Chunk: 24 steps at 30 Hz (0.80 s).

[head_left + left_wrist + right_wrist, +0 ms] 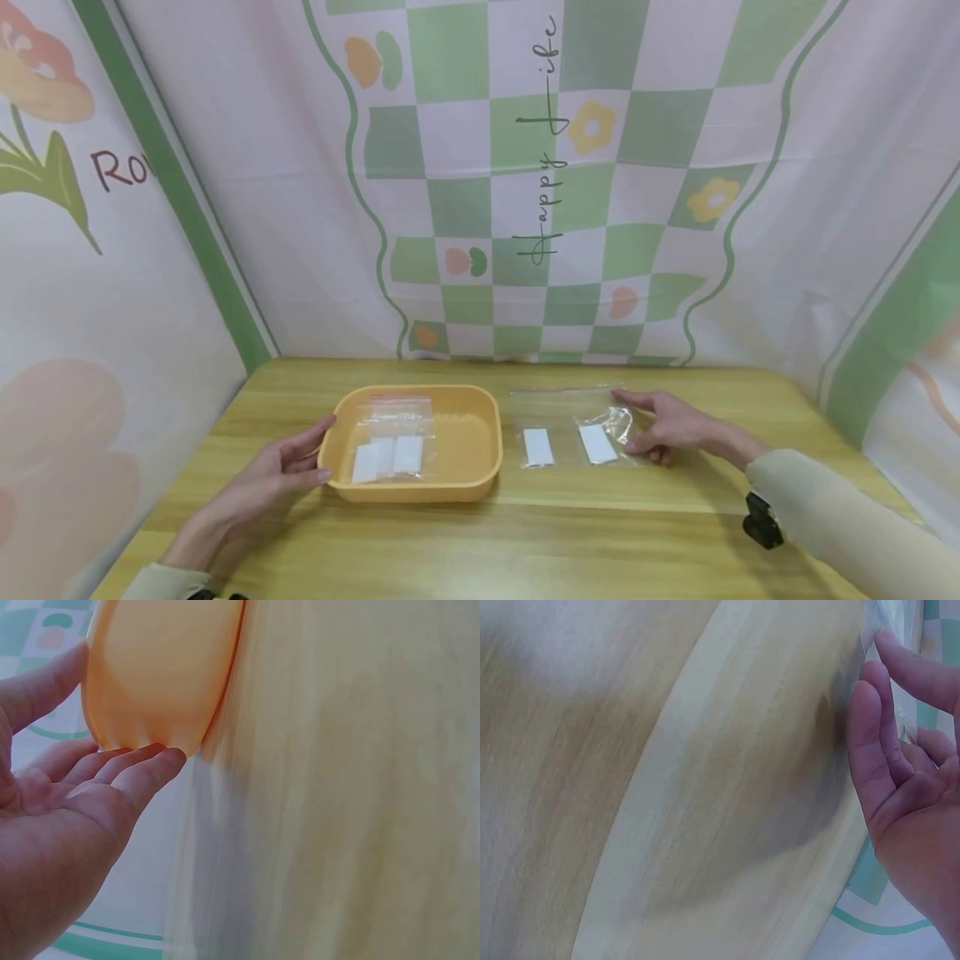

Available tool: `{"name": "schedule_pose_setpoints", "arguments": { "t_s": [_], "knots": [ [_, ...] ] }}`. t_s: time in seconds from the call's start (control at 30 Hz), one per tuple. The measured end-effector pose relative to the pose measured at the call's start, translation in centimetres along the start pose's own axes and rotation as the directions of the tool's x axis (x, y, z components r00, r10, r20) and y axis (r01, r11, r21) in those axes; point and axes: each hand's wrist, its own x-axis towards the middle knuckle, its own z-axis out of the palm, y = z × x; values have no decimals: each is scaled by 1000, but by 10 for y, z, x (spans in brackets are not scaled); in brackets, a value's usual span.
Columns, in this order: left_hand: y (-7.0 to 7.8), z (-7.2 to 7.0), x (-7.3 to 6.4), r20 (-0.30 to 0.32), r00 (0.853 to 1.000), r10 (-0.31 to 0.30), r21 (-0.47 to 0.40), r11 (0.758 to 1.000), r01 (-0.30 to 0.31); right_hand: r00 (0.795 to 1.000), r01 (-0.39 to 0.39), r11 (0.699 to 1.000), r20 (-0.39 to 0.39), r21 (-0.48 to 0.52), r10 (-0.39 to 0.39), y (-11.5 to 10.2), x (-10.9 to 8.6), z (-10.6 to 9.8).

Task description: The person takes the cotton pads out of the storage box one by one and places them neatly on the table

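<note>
In the head view, the left hand's [266, 473] extended fingers touch the yellow tray [420, 493] just right of them; the right hand [672, 427] touches a clear bag [562, 437] left of its fingers. Left wrist: fingers against tray. Right wrist: whether fingers pinch, unclear.

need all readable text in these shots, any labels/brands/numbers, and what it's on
"Happy Life": back curtain, script turned sideways, reading bottom to top.
"Ro", then a partly cut-off letter I can't make out: left curtain.
No readable text, brand or number on the yellow tray, the bag in the tray, the bag beside it or the white pieces.
</note>
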Motion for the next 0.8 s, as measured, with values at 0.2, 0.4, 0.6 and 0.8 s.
{"name": "schedule_pose_setpoints", "arguments": {
  "t_s": [0.2,0.4,0.6,0.8],
  "knots": [
    [0,0,-1,8,1000,2,-2,1000,-2,1000,7,999,-12,-35,-7,-1,1,2],
    [2,1,-1,6,1000,-3,-2,1000,3,1000,14,998,-2,-65,-14,1,2,2],
    [2,1,-1,4,1000,-2,-2,1000,2,998,56,993,6,-99,-56,0,2,1],
    [1,0,0,2,1000,-1,-2,1000,1,996,83,989,21,-119,-81,-1,1,1]
  ]
}}
